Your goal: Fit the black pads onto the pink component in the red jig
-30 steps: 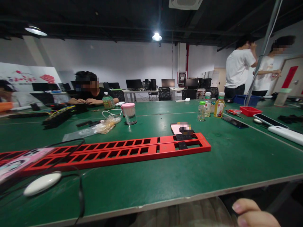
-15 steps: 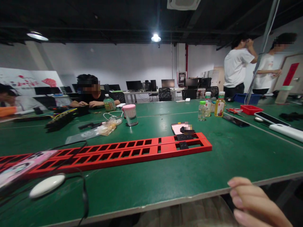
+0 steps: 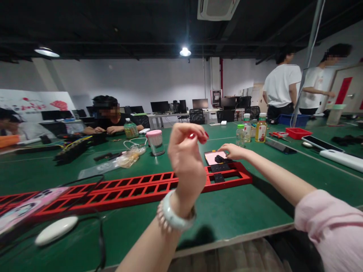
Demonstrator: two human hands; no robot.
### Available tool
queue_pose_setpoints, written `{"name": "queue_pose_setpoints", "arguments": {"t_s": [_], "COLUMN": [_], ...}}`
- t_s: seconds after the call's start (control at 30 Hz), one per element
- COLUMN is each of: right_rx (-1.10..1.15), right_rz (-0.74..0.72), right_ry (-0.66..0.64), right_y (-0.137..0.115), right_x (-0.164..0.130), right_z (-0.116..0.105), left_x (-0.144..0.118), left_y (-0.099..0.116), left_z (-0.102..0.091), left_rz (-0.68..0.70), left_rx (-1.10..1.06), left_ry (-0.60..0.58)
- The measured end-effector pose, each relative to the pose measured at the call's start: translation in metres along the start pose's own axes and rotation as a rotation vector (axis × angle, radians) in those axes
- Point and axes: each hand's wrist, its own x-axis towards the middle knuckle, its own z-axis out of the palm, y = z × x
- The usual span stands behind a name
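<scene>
Two bare hands work over a long red slotted tray [image 3: 159, 185] on a green table [image 3: 255, 211]. At far left, a pink phone [image 3: 22, 204] lies on the tray's end and a white oval device [image 3: 56, 230] with a black cable sits just in front. Farther back stand a pink-lidded clear jar [image 3: 155, 142] and a crumpled plastic bag [image 3: 127, 156].

Mid-frame, the left hand [image 3: 185, 158], a pale bangle [image 3: 172, 217] at its wrist, is raised above the tray with fingertips pinched together; whether anything small sits in that pinch cannot be told.

To the right, the right hand [image 3: 234, 151] reaches with loosely curled fingers to a pile of small black parts [image 3: 219, 158] on a pink card [image 3: 213, 158] just behind the tray's right end, touching or almost touching it, with no grasp visible. Two black parts [image 3: 219, 172] already sit in the end slots.

Judged from this, clean work means lifting one part at a time, turning it to match the slot, and pressing it flush before reaching again. Drink bottles [image 3: 251, 130] stand beyond; co-workers sit and stand in the background.
</scene>
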Motion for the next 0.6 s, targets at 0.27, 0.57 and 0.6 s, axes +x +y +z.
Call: {"name": "queue_pose_setpoints", "arguments": {"t_s": [0.27, 0.57, 0.6], "right_rx": [0.065, -0.037, -0.048], "right_rz": [0.118, 0.148, 0.161], "right_ry": [-0.173, -0.118, -0.104], "right_y": [0.016, 0.002, 0.0], "right_x": [0.025, 0.024, 0.024], "right_z": [0.029, 0.036, 0.037], "left_x": [-0.053, -0.077, -0.078], "left_y": [-0.12, -0.132, -0.133], "left_z": [-0.025, -0.039, -0.039], "left_rz": [-0.192, -0.251, -0.253], "left_rx": [0.757, 1.025, 1.03], "left_ry": [-0.774, -1.082, -1.093]}}
